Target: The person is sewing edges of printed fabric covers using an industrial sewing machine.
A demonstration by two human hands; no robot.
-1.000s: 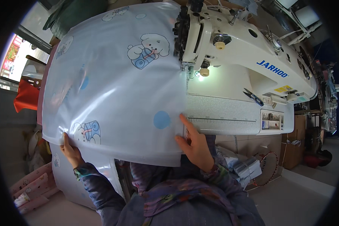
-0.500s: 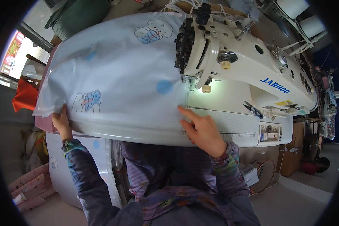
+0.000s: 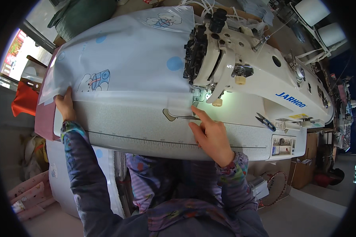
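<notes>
A glossy pale-blue plastic sheet (image 3: 130,67), printed with white puppies and blue dots, spreads over the left of the sewing table (image 3: 126,116). Its right edge lies under the needle area of a white sewing machine (image 3: 245,67), where a lamp glows. At the sheet's near left corner, my left hand (image 3: 66,106) grips the edge between thumb and fingers. Close to the presser foot, my right hand (image 3: 213,136) rests with its index finger stretched onto the sheet's near right corner, thumb apart. A strip along the near edge looks folded or doubled.
Thread snips (image 3: 266,121) lie right of the right hand, near a small parts tray (image 3: 283,145) set in the tabletop. A ruler scale runs along the front edge. Thread cones (image 3: 312,10) stand back right. An orange-red cloth (image 3: 24,100) hangs at left.
The sheet has slid away from me, its near edge moving back and baring the ruled tabletop. Both hands stay at its near corners; the left has moved slightly farther away.
</notes>
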